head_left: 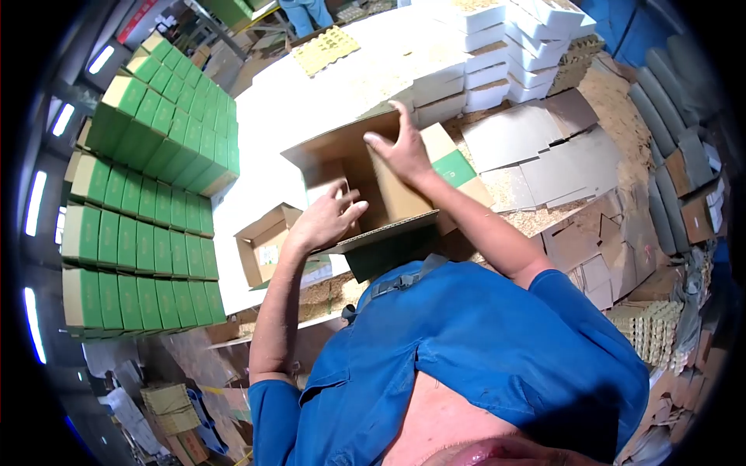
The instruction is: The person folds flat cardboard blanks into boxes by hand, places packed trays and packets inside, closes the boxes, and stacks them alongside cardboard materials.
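An open cardboard box [379, 182], brown inside with a dark green outer side, stands in front of my body. My right hand [404, 151] is at its far right edge, thumb and forefinger spread apart, and its palm lies close to the right wall. Over the near left part of the opening is my left hand [326, 221], slightly blurred, with its fingers apart. Whether either hand presses on the cardboard I cannot tell. Just left of my left hand sits a smaller open carton [247, 252] with a whitish label inside.
Stacked green boxes [140, 202] form a wall on the left. White foam blocks [486, 58] are piled at the back right. A yellowish egg tray [326, 50] lies on the white tabletop [268, 116]. Flat cardboard sheets [571, 167] cover the right side. Another person's legs [307, 15] show at the back.
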A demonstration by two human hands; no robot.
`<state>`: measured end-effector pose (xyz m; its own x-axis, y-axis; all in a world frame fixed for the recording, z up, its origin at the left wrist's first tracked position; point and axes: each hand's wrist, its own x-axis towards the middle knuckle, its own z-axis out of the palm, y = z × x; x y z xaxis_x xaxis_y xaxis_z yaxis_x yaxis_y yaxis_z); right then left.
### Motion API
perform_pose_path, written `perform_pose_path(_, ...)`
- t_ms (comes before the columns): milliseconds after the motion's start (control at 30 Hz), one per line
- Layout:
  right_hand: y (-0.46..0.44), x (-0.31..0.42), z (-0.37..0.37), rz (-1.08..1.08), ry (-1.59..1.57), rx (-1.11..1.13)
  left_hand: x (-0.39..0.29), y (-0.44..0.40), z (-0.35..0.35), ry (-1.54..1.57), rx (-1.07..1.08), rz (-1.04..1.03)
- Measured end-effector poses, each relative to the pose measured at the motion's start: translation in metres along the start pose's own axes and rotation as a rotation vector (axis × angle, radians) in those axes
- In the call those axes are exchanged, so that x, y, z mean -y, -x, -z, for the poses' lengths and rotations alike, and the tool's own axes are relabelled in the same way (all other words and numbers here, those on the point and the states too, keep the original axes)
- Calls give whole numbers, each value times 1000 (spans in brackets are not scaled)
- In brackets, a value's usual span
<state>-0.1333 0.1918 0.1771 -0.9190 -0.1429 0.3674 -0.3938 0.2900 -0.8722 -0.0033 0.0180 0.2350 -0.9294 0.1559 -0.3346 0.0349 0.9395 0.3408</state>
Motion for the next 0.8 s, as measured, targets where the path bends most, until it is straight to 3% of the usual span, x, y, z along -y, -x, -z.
perform_pose_path(33,1,-4,-5,-49,-22,8,7,1,3,264,62,44)
perform_pose_path(100,-2,-8,-5,-110,18,50,9,18,19,385,94,-23)
perform_pose_path(200,-3,-22,-1,-108,19,71,24,42,28,374,208,-168)
perform_pose_path(233,-3,-37,0,-68,1,112,25,42,22,419,168,-43)
perform_pose_path(267,-2,-53,0,-27,-16,157,43,33,10,527,83,-8)
perform_pose_path(333,-15,-94,-17,-145,-51,234,29,16,14,471,-195,283)
perform_pose_path(367,-16,-100,-25,-107,-45,165,17,14,12,415,-299,348)
perform_pose_path(400,-16,-110,-24,-103,-44,160,24,6,-2,133,-419,242)
perform_pose_path(467,-20,-91,2,-365,-308,411,40,-3,-33,48,-749,187)
perform_pose_path(500,-22,-76,14,-336,-256,437,56,-10,-49,240,-695,201)
perform_pose_path(533,-37,-110,10,-273,-334,500,77,-19,-72,448,-710,159)
perform_pose_path(600,-52,-91,23,-314,-422,417,51,-4,-65,590,-705,224)
perform_pose_path(667,-51,-7,50,-132,-377,404,40,-1,-58,526,-673,277)
perform_pose_path(733,-61,1,34,30,-271,401,45,-5,-63,554,-748,255)
perform_pose_path(800,-45,3,22,110,-21,203,50,-5,-66,580,-759,262)
